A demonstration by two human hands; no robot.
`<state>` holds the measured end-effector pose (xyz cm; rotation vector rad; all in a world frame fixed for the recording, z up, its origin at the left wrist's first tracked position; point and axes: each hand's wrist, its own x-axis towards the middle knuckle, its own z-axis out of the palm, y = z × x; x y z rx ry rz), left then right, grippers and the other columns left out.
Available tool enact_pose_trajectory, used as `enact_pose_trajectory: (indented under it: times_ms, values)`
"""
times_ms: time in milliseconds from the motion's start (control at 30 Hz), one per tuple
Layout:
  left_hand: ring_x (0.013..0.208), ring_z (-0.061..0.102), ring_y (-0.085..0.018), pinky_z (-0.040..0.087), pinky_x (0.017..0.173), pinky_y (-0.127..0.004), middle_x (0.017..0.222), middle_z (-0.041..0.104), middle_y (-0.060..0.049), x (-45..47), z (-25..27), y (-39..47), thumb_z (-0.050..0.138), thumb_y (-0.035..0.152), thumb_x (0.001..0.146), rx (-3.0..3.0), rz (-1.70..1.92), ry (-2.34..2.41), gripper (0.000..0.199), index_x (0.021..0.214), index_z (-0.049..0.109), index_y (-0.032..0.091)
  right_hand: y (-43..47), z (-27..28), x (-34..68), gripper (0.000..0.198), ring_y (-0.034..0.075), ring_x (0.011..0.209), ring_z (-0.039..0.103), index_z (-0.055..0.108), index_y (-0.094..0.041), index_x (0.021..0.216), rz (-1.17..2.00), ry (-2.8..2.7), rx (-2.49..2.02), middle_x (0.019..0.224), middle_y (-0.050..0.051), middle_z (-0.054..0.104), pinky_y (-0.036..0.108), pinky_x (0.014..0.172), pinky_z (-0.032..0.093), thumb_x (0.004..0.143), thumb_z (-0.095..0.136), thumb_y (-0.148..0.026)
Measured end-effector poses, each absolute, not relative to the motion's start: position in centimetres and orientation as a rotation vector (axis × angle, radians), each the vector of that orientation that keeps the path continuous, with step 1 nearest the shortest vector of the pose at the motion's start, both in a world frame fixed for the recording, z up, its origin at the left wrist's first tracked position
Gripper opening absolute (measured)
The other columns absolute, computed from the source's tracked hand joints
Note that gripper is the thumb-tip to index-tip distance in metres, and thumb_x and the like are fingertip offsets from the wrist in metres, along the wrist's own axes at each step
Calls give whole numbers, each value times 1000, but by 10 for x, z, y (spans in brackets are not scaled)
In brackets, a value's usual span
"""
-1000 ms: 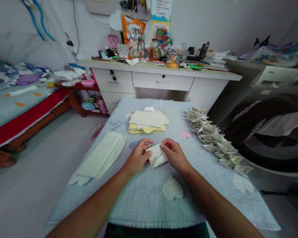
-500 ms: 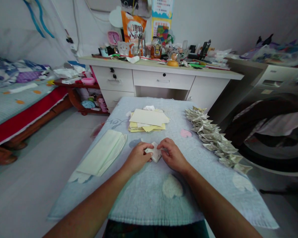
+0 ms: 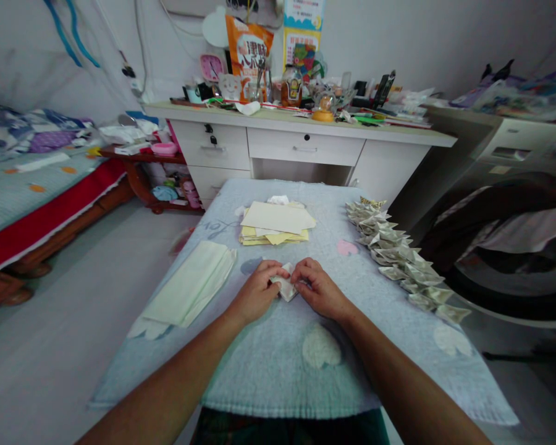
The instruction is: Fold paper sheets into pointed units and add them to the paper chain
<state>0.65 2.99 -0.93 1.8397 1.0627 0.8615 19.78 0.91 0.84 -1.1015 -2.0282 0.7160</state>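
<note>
Between my hands, over the middle of the cloth-covered table [image 3: 269, 364], is a small folded piece of whitish paper [image 3: 286, 290], its corners pointing up and toward me. My left hand [image 3: 261, 290] grips its left side with thumb and fingers. On the opposite side, the bent fingers of my right hand [image 3: 319, 287] pinch the paper's right edge. Beyond the hands lies a stack of cream and yellow paper sheets [image 3: 278, 219]. Left of my left hand rests a pile of long pale green folded paper [image 3: 189, 284].
Rows of pointed folded paper pieces [image 3: 401, 256] run along the table's right side. Behind the table stands a white desk [image 3: 301, 142] crowded with jars and small items. A bed [image 3: 37, 204] is at the left, a front-loading washing machine [image 3: 514, 148] at the right.
Both hands stay around the folded paper. The right fingers have shifted slightly left over it, and the paper has moved a little left with them.
</note>
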Motion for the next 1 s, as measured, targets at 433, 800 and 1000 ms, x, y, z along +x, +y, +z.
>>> enact_pose_trajectory:
  times_ms: [433, 800, 1000]
  values:
    - [108, 54, -21, 46, 90, -32, 125, 47, -6, 3, 6, 24, 53, 11, 76, 2011, 713, 1053, 17, 85, 64, 20, 8, 7, 196, 22, 18, 93, 49, 61, -20, 83, 694, -2072, -1147, 92, 3, 53, 33, 85, 39, 74, 54, -1]
    - [106, 55, -20, 45, 90, -32, 122, 50, -7, -4, 19, 23, 49, 11, 80, 2054, 678, 999, 16, 81, 63, 19, 8, 6, 192, 9, 18, 90, 49, 62, -18, 84, 656, -2102, -1203, 90, 4, 53, 33, 84, 38, 79, 61, -11]
    - [97, 57, -18, 46, 90, -32, 122, 49, -6, -5, 20, 22, 49, 11, 78, 2038, 660, 983, 14, 80, 61, 19, 8, 1, 187, 6, 19, 91, 48, 63, -18, 83, 571, -2135, -1270, 92, 5, 53, 34, 84, 38, 79, 63, -14]
